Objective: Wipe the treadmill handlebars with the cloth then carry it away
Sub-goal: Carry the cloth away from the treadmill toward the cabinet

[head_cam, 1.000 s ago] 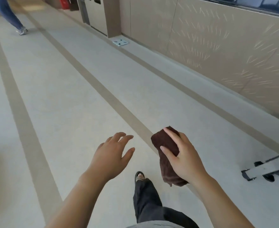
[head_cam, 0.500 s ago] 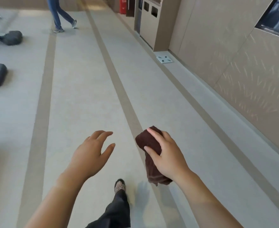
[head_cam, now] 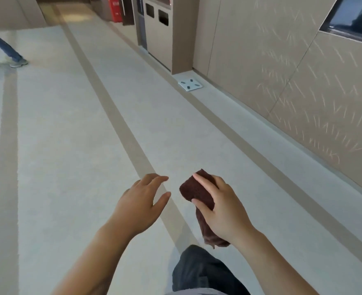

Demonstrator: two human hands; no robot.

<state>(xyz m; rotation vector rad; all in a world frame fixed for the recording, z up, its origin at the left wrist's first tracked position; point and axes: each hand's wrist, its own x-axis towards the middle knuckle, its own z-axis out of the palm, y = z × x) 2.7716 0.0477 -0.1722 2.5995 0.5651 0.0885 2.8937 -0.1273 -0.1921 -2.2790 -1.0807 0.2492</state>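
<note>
**Right grip** (head_cam: 224, 211): closed on the cloth (head_cam: 195, 189). The forefinger (head_cam: 203, 181) lies along the cloth's far upper edge and the thumb presses its near face. The other fingers pass behind the cloth, out of sight.

**Cloth:** dark brown and folded into a thick pad. Its lower end hangs out below the heel of the hand. It is held in the air above the floor, near the camera and right of centre, touching only the right grip.

**Left grip** (head_cam: 139, 207): holds nothing. The fingers are loosely extended and slightly spread, palm down, pointing toward the cloth. A clear gap lies between them and the cloth. Both forearms are bare.

**Near edge:** a dark trouser leg (head_cam: 201, 273) of the person shows below the hands.

**Floor** (head_cam: 48, 145): pale grey, with darker tan stripes (head_cam: 131, 145) running from near to far. One stripe passes beneath the gap between the hands.

**Right side:**
- Tan wall panels (head_cam: 303, 92) carry a pale streak pattern.
- A window (head_cam: 354, 15) sits at the far upper corner.
- A small white square plate (head_cam: 190, 84) with dark marks lies on the floor at the foot of the wall.
- The plate is just beside a tan cabinet (head_cam: 175, 35) with two dark openings.
- A red object (head_cam: 114, 8) stands farther off, too blurred to identify.

**Far left:** another person's legs (head_cam: 3, 47), in blue jeans and grey shoes, are well apart from the hands.
</note>
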